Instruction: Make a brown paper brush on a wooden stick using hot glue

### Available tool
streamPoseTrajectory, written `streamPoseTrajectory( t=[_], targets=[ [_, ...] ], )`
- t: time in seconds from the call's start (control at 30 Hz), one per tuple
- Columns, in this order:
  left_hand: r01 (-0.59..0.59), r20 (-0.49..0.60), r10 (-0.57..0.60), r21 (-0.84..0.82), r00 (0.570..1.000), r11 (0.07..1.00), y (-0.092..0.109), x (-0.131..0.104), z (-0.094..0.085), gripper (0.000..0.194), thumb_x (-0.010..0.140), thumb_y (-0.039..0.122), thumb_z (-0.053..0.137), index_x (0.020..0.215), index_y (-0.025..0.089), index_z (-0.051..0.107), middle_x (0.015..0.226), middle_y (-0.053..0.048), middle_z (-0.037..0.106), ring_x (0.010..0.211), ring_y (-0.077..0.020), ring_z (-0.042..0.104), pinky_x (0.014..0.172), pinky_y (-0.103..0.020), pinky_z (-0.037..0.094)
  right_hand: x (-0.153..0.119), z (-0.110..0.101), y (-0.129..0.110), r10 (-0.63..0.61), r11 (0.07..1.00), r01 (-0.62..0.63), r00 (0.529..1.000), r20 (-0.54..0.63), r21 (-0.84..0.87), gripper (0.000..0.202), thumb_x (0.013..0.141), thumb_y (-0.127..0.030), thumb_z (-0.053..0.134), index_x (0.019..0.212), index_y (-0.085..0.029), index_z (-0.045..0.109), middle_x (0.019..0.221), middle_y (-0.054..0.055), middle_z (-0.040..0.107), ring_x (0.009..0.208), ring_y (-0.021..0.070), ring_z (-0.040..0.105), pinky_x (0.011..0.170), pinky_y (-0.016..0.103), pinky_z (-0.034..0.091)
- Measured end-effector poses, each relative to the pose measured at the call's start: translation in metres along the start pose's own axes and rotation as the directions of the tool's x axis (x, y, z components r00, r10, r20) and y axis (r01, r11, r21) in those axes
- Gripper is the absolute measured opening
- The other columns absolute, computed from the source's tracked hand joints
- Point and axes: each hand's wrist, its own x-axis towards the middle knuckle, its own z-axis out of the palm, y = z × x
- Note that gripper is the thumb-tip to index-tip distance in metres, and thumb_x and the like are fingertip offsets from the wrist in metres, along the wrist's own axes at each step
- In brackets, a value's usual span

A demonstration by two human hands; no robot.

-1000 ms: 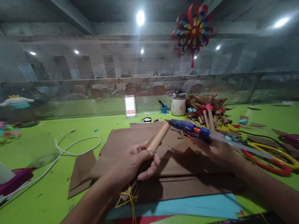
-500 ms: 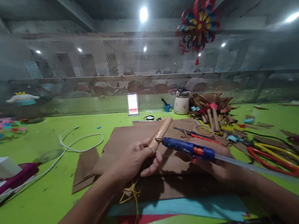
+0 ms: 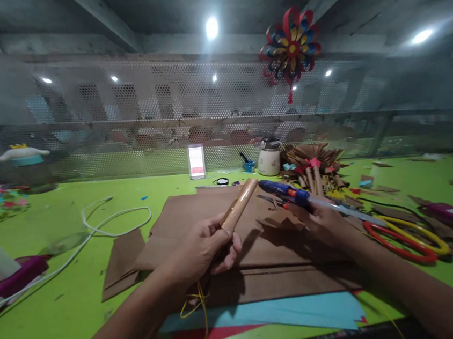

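My left hand (image 3: 214, 243) is closed around the lower end of a rolled brown paper tube (image 3: 240, 203), which tilts up to the right. A shiny streak, like glue, runs along the tube's upper face. Yellow string (image 3: 200, 300) dangles below that hand. In my right hand (image 3: 323, 221) is a blue glue gun (image 3: 285, 189), its nozzle beside the tube's top end and apart from it. A clear glue stick (image 3: 346, 210) sticks out of the gun's back. Beneath both hands lie brown paper sheets (image 3: 186, 211).
Red and yellow handled scissors (image 3: 400, 245) lie at the right, near a pile of finished paper bundles (image 3: 315, 165). A white jar (image 3: 269, 157) stands at the back. Blue paper (image 3: 266, 313) rests at the front edge. A white cable (image 3: 115, 232) curls on the left.
The glue gun has moved up along the tube, from its middle to beside its top end, and away from it. The shiny streak on the tube now looks longer. The view has shifted slightly.
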Motion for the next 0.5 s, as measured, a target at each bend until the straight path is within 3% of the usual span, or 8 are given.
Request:
streamPoseTrajectory(
  t=[0.17,0.27,0.37,0.5],
  targets=[
    [-0.02,-0.001,0.02,-0.01,1.0,1.0,0.0,0.0,-0.004,0.013,0.079,0.025,0.05,0.075,0.013,0.048,0.056,0.002,0.053,0.033,-0.0016,0.035,0.032,-0.018,0.018,0.007,0.009,0.012,0.062,0.997,-0.063,0.998,0.018,0.035,0.038,0.085,-0.045,0.042,0.09,-0.015,0.065,0.069,0.005,0.063,0.064,0.021,0.057,0.058,0.031,0.045],
    [0.004,0.005,-0.004,0.033,1.0,0.999,0.004,0.0,-0.007,0.012,0.08,0.023,0.047,0.074,0.012,0.048,0.051,0.003,0.051,0.032,-0.002,0.035,0.033,-0.018,0.019,0.01,0.018,0.013,-0.007,1.0,0.005,0.994,0.108,0.013,0.033,0.083,-0.039,0.045,0.099,-0.016,0.064,0.083,0.007,0.065,0.073,0.0215,0.058,0.065,0.032,0.045],
    [0.004,0.002,-0.004,0.072,1.0,0.997,0.007,-0.001,-0.013,0.012,0.08,0.022,0.044,0.078,0.011,0.05,0.051,0.002,0.052,0.032,-0.0019,0.033,0.034,-0.018,0.018,0.013,0.026,0.013,-0.078,0.993,0.093,0.979,0.188,-0.071,0.032,0.076,-0.029,0.055,0.103,-0.014,0.063,0.091,0.01,0.063,0.084,0.022,0.056,0.076,0.033,0.043],
    [-0.049,-0.01,0.05,0.073,0.999,0.996,0.01,-0.001,-0.023,0.02,0.079,0.02,0.046,0.095,0.01,0.052,0.065,-0.002,0.058,0.035,-0.0016,0.036,0.035,-0.019,0.018,0.025,0.026,0.015,0.0,0.971,0.063,0.965,0.261,-0.232,0.03,0.07,-0.029,0.061,0.094,-0.013,0.067,0.088,0.01,0.061,0.083,0.0215,0.054,0.074,0.03,0.041]
  ],
)
